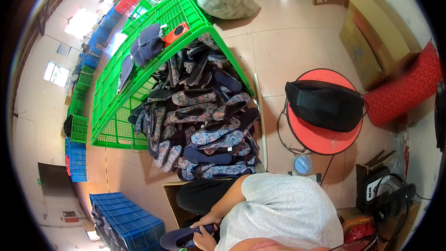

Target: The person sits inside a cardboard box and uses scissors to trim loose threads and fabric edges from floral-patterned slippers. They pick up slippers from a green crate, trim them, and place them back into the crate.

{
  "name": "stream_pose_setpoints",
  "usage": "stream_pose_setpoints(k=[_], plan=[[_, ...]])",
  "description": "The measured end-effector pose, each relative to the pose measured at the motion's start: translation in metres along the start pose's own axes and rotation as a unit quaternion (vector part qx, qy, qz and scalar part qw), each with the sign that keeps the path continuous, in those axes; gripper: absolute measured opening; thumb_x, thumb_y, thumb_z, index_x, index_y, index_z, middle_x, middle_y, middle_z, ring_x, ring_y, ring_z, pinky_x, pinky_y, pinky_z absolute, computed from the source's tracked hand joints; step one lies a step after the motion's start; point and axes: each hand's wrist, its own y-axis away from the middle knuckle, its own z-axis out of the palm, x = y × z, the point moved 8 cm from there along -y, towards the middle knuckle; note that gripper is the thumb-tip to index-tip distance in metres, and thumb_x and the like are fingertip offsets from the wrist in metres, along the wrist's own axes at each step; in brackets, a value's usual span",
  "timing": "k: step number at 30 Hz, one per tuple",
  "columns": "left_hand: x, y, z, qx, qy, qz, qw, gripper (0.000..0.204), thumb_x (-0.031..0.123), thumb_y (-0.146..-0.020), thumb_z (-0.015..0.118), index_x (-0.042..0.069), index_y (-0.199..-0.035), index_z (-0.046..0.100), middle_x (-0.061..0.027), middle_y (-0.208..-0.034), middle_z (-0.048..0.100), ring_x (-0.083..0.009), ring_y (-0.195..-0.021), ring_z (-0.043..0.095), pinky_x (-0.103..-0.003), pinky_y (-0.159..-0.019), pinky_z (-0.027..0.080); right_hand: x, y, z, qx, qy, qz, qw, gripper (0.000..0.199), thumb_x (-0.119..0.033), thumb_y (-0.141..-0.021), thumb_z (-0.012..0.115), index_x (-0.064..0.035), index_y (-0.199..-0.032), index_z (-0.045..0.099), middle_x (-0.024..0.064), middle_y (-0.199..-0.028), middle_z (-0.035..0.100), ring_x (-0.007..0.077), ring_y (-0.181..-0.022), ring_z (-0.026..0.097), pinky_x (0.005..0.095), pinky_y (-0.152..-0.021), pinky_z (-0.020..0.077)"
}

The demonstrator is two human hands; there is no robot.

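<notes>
Low in the head view, a dark navy slip-on shoe (pixel 173 240) is held in front of my body. My right hand (pixel 207 220) comes down from the bent upper arm, its fingers closed on the shoe's rim near the opening. Just below it, my left hand (pixel 205 240) grips the same shoe from the heel side. The sole and part of the heel are hidden by my fingers. Ahead of my knees, a big heap of floral slip-on shoes (pixel 200 111) spills out of a tipped green plastic crate (pixel 107 107).
Navy pieces (pixel 147 44) lie on the crate. A black mesh bag (pixel 325 106) rests on a red round stool (pixel 302 139). A blue crate (pixel 127 221) stands lower left, a black fan (pixel 392 204) lower right. Cardboard boxes (pixel 371 32) lean by the wall.
</notes>
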Motion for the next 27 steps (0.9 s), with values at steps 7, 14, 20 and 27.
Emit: stream_pose_setpoints(k=[7,14,20,27], plan=[[-0.003,-0.002,0.003,0.001,-0.014,0.002,1.0,0.058,0.049,-0.096,0.048,-0.005,-0.091,0.069,-0.0301,-0.086,0.066,-0.0489,-0.085,0.063,-0.053,-0.075,0.047,-0.003,0.0,0.002,-0.011,0.0,-0.01,1.0,0.063,-0.076,-0.088,0.039,-0.02,-0.072,0.061,0.0029,-0.055,0.056,0.0138,-0.042,0.046,0.0258,-0.041,0.0238],[0.007,0.003,-0.001,-0.002,0.009,-0.002,1.0,0.057,0.048,-0.097,0.048,-0.005,-0.093,0.069,-0.0293,-0.086,0.067,-0.0484,-0.085,0.063,-0.053,-0.075,0.048,0.0,-0.001,-0.002,-0.004,0.008,-0.01,1.0,0.063,-0.076,-0.088,0.039,-0.0193,-0.071,0.06,0.0017,-0.053,0.054,0.0119,-0.041,0.045,0.0253,-0.04,0.0222],[0.009,0.002,-0.002,0.017,0.023,0.023,0.999,0.055,0.046,-0.097,0.047,-0.004,-0.095,0.069,-0.0297,-0.088,0.067,-0.048,-0.085,0.063,-0.053,-0.075,0.047,-0.006,0.008,0.005,0.0,-0.006,-0.018,1.0,0.06,-0.074,-0.09,0.039,-0.0207,-0.073,0.059,0.0003,-0.054,0.056,0.011,-0.035,0.037,0.0241,-0.037,0.0223],[0.007,0.0,0.001,0.002,0.012,0.002,1.0,0.055,0.047,-0.097,0.048,-0.005,-0.094,0.068,-0.0296,-0.087,0.067,-0.0483,-0.084,0.063,-0.053,-0.074,0.048,-0.009,0.009,0.005,-0.007,-0.01,-0.03,0.999,0.06,-0.075,-0.09,0.04,-0.0207,-0.069,0.057,-0.0008,-0.052,0.052,0.0106,-0.035,0.036,0.0242,-0.037,0.0224]])
